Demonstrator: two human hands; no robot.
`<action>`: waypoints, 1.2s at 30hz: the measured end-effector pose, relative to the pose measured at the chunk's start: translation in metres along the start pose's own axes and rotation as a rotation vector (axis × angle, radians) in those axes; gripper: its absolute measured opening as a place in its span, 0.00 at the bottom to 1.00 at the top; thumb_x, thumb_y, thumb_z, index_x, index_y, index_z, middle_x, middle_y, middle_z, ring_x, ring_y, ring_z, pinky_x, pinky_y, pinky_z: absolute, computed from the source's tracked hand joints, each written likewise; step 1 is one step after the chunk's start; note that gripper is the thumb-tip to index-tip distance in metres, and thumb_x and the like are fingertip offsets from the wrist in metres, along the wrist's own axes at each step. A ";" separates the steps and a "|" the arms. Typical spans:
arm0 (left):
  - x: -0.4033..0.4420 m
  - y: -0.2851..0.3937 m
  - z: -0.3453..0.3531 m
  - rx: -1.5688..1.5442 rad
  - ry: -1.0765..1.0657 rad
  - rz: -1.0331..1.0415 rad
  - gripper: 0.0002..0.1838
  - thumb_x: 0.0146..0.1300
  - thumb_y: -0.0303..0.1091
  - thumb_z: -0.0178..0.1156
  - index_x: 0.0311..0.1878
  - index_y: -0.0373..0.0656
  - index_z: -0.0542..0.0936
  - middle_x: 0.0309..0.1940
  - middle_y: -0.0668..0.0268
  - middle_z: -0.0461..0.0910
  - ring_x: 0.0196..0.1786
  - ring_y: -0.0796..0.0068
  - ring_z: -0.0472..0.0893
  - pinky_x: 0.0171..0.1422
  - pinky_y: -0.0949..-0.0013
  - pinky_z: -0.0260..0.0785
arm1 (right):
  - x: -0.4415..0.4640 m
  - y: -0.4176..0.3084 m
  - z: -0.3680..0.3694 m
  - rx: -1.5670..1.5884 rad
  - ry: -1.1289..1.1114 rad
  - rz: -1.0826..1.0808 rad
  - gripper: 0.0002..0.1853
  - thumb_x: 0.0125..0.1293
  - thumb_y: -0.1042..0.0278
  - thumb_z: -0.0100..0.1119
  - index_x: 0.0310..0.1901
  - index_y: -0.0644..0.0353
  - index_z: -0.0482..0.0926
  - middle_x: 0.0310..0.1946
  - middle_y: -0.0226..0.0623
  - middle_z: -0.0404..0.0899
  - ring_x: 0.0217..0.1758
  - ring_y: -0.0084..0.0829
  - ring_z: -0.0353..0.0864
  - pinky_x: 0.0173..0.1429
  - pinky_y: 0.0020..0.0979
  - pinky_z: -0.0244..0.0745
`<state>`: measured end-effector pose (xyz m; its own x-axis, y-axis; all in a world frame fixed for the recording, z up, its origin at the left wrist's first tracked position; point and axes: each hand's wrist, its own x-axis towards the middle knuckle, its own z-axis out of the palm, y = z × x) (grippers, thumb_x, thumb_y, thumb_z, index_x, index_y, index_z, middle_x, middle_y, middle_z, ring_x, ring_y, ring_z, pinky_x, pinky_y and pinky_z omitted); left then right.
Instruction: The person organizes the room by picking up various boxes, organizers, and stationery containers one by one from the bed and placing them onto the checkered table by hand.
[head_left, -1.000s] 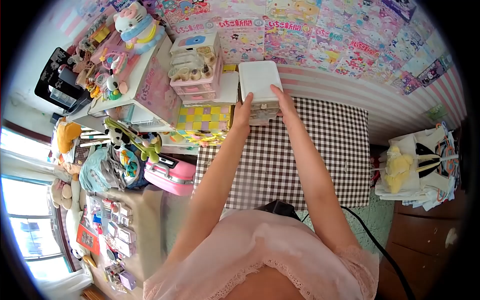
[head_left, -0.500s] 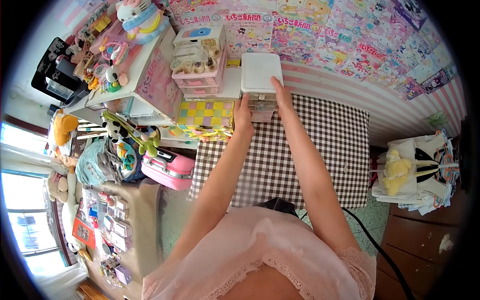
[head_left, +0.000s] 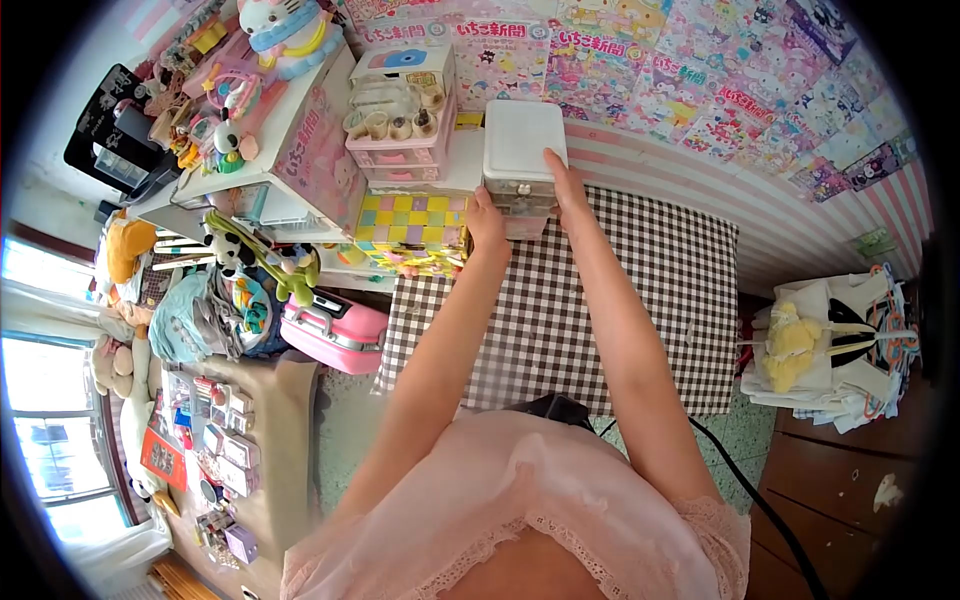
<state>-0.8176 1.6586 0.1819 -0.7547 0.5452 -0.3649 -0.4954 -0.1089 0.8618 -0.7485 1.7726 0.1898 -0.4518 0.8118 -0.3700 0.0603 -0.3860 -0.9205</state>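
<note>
A small drawer box with a white lid and see-through drawers stands at the back of the checked tablecloth, near the wall. On its left side, my left hand presses with the fingers along the edge. My right hand grips the opposite side, its fingertips at the lid's right edge. Both hands are closed round the box between them. Beside my left hand sits a yellow checked woven basket.
The checked tablecloth covers the table before me. Left are pink drawers with rolled items on top, a white shelf and a pink suitcase. Hanging clothes are at the right. A black cable runs beside me.
The view has shifted slightly. Both hands keep their hold on the drawer box, which appears a touch farther back toward the wall.
</note>
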 end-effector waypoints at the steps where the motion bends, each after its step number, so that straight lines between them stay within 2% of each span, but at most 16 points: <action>1: 0.001 -0.002 0.002 -0.001 -0.001 0.001 0.20 0.66 0.46 0.39 0.51 0.42 0.68 0.48 0.65 0.69 0.49 0.75 0.67 0.52 0.66 0.59 | 0.000 -0.001 -0.001 0.002 -0.025 -0.002 0.45 0.50 0.41 0.55 0.57 0.75 0.55 0.53 0.54 0.61 0.55 0.42 0.64 0.53 0.39 0.61; 3: -0.002 -0.002 0.007 -0.007 0.068 0.103 0.20 0.66 0.45 0.38 0.49 0.38 0.69 0.45 0.63 0.71 0.45 0.73 0.70 0.49 0.71 0.62 | -0.003 -0.004 -0.001 -0.022 -0.021 0.005 0.45 0.50 0.41 0.55 0.57 0.74 0.55 0.53 0.54 0.61 0.55 0.42 0.64 0.53 0.38 0.61; 6: -0.009 0.001 0.011 -0.013 0.091 0.113 0.20 0.67 0.42 0.37 0.48 0.33 0.67 0.44 0.60 0.71 0.46 0.70 0.70 0.52 0.69 0.61 | -0.008 -0.008 0.001 -0.073 -0.014 0.009 0.45 0.50 0.40 0.54 0.57 0.74 0.55 0.53 0.53 0.61 0.55 0.42 0.64 0.53 0.39 0.61; 8: -0.010 0.003 0.010 -0.011 0.075 0.128 0.20 0.67 0.42 0.37 0.50 0.34 0.67 0.45 0.60 0.71 0.47 0.70 0.70 0.52 0.69 0.61 | -0.012 -0.013 0.001 -0.100 -0.007 -0.003 0.45 0.49 0.39 0.54 0.57 0.73 0.55 0.54 0.53 0.61 0.55 0.42 0.64 0.53 0.39 0.61; 10: -0.004 -0.001 0.005 -0.009 0.059 0.142 0.21 0.67 0.42 0.37 0.51 0.34 0.67 0.46 0.60 0.70 0.47 0.70 0.70 0.52 0.69 0.61 | -0.020 -0.020 0.002 -0.141 0.013 0.071 0.45 0.49 0.37 0.53 0.58 0.71 0.56 0.55 0.53 0.61 0.57 0.42 0.62 0.53 0.45 0.59; 12: 0.000 0.004 -0.004 0.084 -0.055 0.004 0.23 0.65 0.48 0.38 0.55 0.41 0.65 0.49 0.66 0.69 0.50 0.73 0.67 0.51 0.70 0.61 | -0.037 -0.029 0.001 -0.101 -0.035 0.042 0.45 0.50 0.36 0.51 0.58 0.68 0.57 0.56 0.51 0.60 0.58 0.43 0.61 0.52 0.47 0.58; 15: -0.008 0.008 -0.009 0.032 -0.109 -0.107 0.25 0.64 0.50 0.38 0.59 0.45 0.62 0.56 0.68 0.64 0.55 0.72 0.64 0.54 0.65 0.58 | -0.046 -0.028 -0.002 -0.095 -0.080 0.027 0.43 0.51 0.35 0.47 0.60 0.63 0.57 0.58 0.49 0.59 0.60 0.45 0.57 0.53 0.51 0.56; 21: -0.008 0.014 -0.014 0.116 -0.154 -0.179 0.25 0.64 0.50 0.37 0.62 0.49 0.58 0.63 0.70 0.55 0.61 0.70 0.58 0.57 0.55 0.53 | -0.045 -0.022 -0.001 -0.133 -0.074 0.062 0.40 0.54 0.34 0.41 0.62 0.56 0.55 0.61 0.46 0.55 0.62 0.46 0.54 0.55 0.52 0.53; 23: -0.009 0.017 -0.014 0.127 -0.149 -0.172 0.25 0.64 0.48 0.38 0.62 0.49 0.59 0.62 0.70 0.57 0.60 0.71 0.59 0.57 0.58 0.53 | -0.040 -0.017 -0.002 -0.138 -0.096 0.077 0.41 0.54 0.34 0.40 0.63 0.56 0.54 0.62 0.46 0.54 0.63 0.46 0.53 0.56 0.52 0.52; 25: -0.006 0.006 -0.017 0.137 -0.141 -0.172 0.24 0.64 0.46 0.39 0.61 0.49 0.59 0.61 0.69 0.59 0.59 0.71 0.60 0.57 0.60 0.54 | -0.038 -0.012 -0.002 -0.174 -0.090 0.059 0.46 0.50 0.27 0.39 0.64 0.52 0.48 0.62 0.45 0.51 0.64 0.45 0.50 0.55 0.50 0.54; 27: 0.012 -0.017 -0.026 0.124 -0.164 -0.048 0.22 0.63 0.41 0.40 0.60 0.49 0.61 0.58 0.68 0.62 0.57 0.74 0.62 0.56 0.67 0.55 | -0.035 -0.010 -0.007 -0.118 -0.101 0.079 0.45 0.51 0.28 0.38 0.64 0.52 0.50 0.61 0.44 0.52 0.63 0.44 0.51 0.55 0.50 0.54; 30: 0.019 -0.046 -0.033 0.227 -0.077 -0.075 0.22 0.62 0.37 0.40 0.60 0.48 0.61 0.55 0.67 0.65 0.56 0.73 0.63 0.57 0.71 0.55 | -0.021 0.004 -0.027 0.048 -0.085 0.084 0.42 0.54 0.29 0.34 0.63 0.53 0.54 0.60 0.41 0.56 0.62 0.41 0.53 0.56 0.51 0.53; 32: 0.025 -0.065 -0.037 0.357 -0.035 -0.023 0.23 0.61 0.34 0.38 0.61 0.43 0.57 0.57 0.59 0.61 0.59 0.64 0.59 0.60 0.68 0.51 | -0.006 0.033 -0.038 0.150 0.053 0.105 0.40 0.58 0.31 0.30 0.61 0.56 0.56 0.57 0.36 0.60 0.61 0.37 0.55 0.58 0.52 0.50; 33: 0.029 -0.075 -0.037 0.506 -0.032 0.123 0.24 0.60 0.33 0.37 0.61 0.41 0.55 0.58 0.55 0.59 0.60 0.60 0.58 0.62 0.66 0.49 | -0.002 0.046 -0.039 0.149 0.050 0.100 0.40 0.58 0.31 0.30 0.61 0.56 0.56 0.57 0.36 0.60 0.61 0.37 0.55 0.58 0.52 0.50; 35: 0.041 -0.094 -0.037 0.826 0.031 0.447 0.25 0.59 0.30 0.35 0.62 0.37 0.52 0.59 0.47 0.56 0.63 0.51 0.54 0.65 0.63 0.45 | -0.005 0.068 -0.040 0.151 -0.004 0.311 0.41 0.58 0.31 0.30 0.62 0.58 0.53 0.60 0.36 0.56 0.64 0.36 0.51 0.61 0.49 0.47; 36: 0.034 -0.087 -0.034 0.726 0.039 0.353 0.25 0.62 0.35 0.37 0.62 0.41 0.53 0.61 0.55 0.55 0.63 0.59 0.55 0.65 0.66 0.46 | -0.011 0.072 -0.036 0.148 -0.006 0.312 0.41 0.58 0.31 0.30 0.62 0.58 0.53 0.60 0.36 0.56 0.64 0.36 0.51 0.61 0.49 0.47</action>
<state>-0.8142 1.6585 0.0825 -0.8355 0.5487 -0.0293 0.1674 0.3049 0.9376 -0.7066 1.7516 0.1230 -0.4376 0.6419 -0.6296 0.0665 -0.6752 -0.7346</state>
